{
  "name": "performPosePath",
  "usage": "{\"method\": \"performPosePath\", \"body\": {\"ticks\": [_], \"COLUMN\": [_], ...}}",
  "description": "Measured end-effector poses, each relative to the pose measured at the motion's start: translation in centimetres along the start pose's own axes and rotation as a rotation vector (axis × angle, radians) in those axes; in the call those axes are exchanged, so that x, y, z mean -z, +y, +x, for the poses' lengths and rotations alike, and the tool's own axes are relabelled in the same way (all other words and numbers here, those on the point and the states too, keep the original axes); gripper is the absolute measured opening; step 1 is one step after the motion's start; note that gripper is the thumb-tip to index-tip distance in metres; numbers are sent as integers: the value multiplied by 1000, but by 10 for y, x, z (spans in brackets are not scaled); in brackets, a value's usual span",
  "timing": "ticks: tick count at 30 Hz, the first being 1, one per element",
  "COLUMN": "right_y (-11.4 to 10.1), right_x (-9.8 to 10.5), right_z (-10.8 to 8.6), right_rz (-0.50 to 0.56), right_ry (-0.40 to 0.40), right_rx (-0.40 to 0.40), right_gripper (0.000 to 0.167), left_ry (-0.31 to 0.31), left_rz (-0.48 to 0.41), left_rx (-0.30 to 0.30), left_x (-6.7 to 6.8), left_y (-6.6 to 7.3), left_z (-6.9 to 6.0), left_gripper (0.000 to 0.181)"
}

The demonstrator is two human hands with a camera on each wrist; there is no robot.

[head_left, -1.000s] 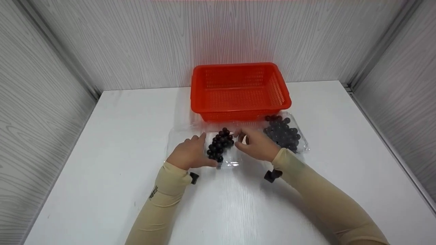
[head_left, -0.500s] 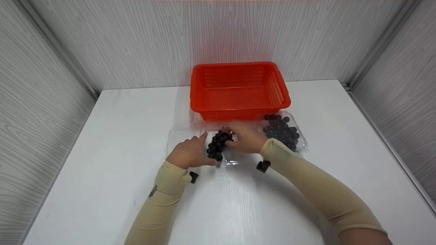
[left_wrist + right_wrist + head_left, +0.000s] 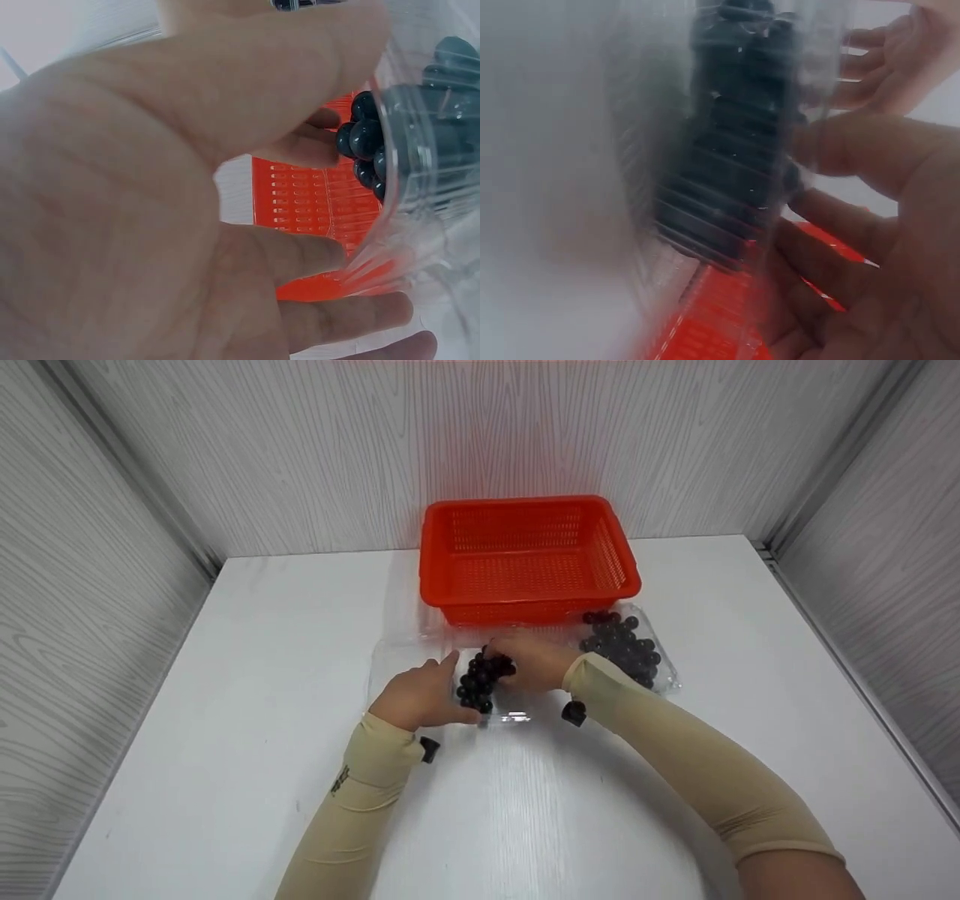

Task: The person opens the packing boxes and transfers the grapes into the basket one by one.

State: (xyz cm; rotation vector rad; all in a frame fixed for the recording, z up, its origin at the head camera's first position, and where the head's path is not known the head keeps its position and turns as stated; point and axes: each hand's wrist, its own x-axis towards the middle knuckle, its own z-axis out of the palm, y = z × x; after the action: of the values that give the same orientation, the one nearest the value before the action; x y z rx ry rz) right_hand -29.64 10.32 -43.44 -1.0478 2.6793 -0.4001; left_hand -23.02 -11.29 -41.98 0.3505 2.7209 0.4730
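A bunch of dark grapes (image 3: 477, 684) lies in a clear plastic container (image 3: 517, 709) in front of the red basket. My right hand (image 3: 531, 661) reaches in from the right and grips the upper end of the bunch between thumb and fingers. My left hand (image 3: 421, 694) stays at the container's left side, thumb and fingers spread and fairly straight, against the clear wall. In the left wrist view some grapes (image 3: 366, 139) show at the container's edge. Through the plastic, the right wrist view has the grapes (image 3: 727, 150) blurred beside the right thumb.
A red perforated basket (image 3: 529, 610) stands behind the container. To the right, under the basket's near corner, sits another clear pack of dark grapes (image 3: 619, 649). A clear plastic flap (image 3: 386, 664) extends left of the left hand. White panels (image 3: 315, 457) enclose the table.
My right hand has moved left onto the bunch and taken hold of its upper end. The left hand has stayed in place.
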Motion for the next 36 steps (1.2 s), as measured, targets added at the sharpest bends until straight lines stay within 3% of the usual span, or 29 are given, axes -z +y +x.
{"method": "performPosePath", "body": {"ticks": [6,17,31,36], "right_y": [7,1,2,9], "right_x": [-6,-5,-8,-12], "right_z": [5,8,13,13], "right_rz": [-5,4,-17,21], "right_ry": [-26,-79,-25,17], "right_rx": [-12,-53,-72,-23], "right_gripper": [37,35,28,27], "left_ry": [2,13,31,13], "left_rz": [5,-32,-27,-21], "left_rx": [-13,-10,-32,-30], "left_x": [-2,-5,-5,-5], "left_y": [1,1,4,3], "left_z": [2,2,1,3], "left_gripper": [110,107,105,105]}}
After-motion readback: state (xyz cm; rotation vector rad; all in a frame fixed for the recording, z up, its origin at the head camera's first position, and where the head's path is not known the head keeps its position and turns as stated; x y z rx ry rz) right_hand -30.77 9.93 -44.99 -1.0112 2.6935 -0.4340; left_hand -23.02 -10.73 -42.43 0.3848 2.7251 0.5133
